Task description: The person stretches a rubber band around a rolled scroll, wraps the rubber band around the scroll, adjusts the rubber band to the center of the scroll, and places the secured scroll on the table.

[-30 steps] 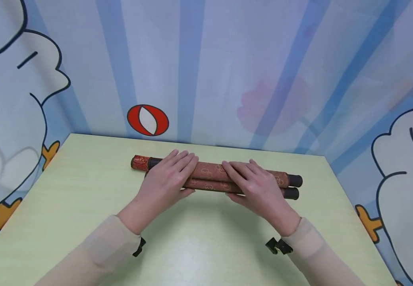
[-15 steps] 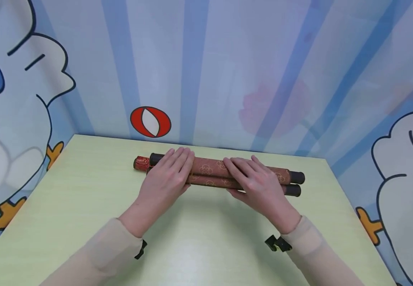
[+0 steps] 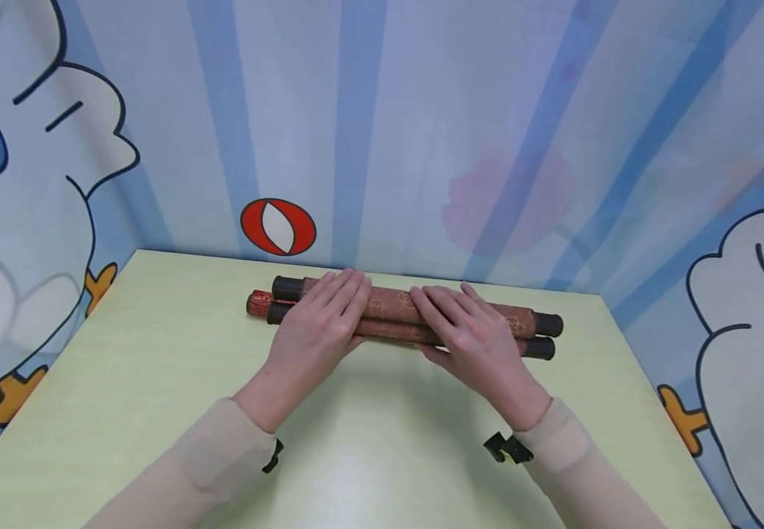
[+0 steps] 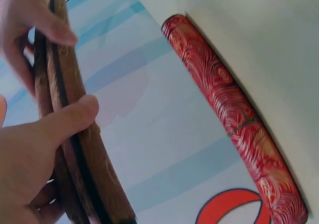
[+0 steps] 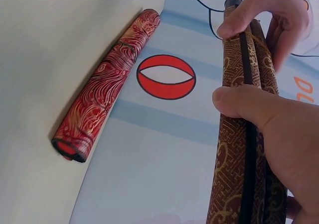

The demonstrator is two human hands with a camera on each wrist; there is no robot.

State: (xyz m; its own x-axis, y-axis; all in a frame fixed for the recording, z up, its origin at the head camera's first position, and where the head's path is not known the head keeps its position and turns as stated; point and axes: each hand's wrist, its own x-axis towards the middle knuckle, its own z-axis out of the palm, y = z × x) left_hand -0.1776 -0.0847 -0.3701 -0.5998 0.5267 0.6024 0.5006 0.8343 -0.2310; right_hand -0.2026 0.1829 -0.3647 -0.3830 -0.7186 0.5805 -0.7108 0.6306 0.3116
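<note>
A brown patterned scroll point(image 3: 391, 303), rolled from both ends into two parallel rolls, is held up level above the table in the head view. Black caps point(image 3: 549, 324) stick out at its ends. My left hand point(image 3: 316, 323) grips its left part, fingers over the far side and thumb on the near side. The right hand point(image 3: 473, 338) holds the right part the same way. In the left wrist view, the left thumb point(image 4: 75, 117) presses across the scroll's two rolls. Behind lies a red swirl-patterned roll point(image 5: 107, 84) on the table, mostly hidden in the head view.
The pale yellow-green table point(image 3: 157, 353) ends at a blue striped backdrop point(image 3: 408, 132) with cartoon figures. Similar printed panels stand at the left and right sides.
The scroll's left end has swung up and away, so both its left black caps now show in front of the red roll. My left hand has shifted slightly right; the right hand keeps its hold.
</note>
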